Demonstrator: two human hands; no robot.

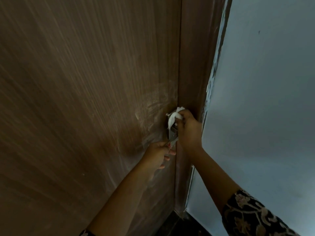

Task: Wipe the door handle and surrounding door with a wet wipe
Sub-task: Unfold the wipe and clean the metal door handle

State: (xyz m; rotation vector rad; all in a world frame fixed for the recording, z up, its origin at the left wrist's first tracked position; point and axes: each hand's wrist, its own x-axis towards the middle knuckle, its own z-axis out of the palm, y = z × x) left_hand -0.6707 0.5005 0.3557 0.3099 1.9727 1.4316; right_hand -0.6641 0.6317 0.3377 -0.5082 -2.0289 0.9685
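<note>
**Handle wiped while lever is steadied**

A crumpled wet wipe (173, 116) is pinched in the closed fingers of the right hand (188, 128) and pressed on the top of the metal door handle (171, 133). The lever's lower end appears to be gripped by the left hand (158, 154), though blur hides the contact. Streaks are seen on the door (85, 99). If the lever is let go, the wipe could be pulled loose.

A crumpled white wet wipe (173, 118) is pressed against the top of a silver metal door handle (171, 133) on its plate, at the right edge of a brown wood-grain door (85, 99). The door face just left of the handle shows pale streaky smears.
</note>
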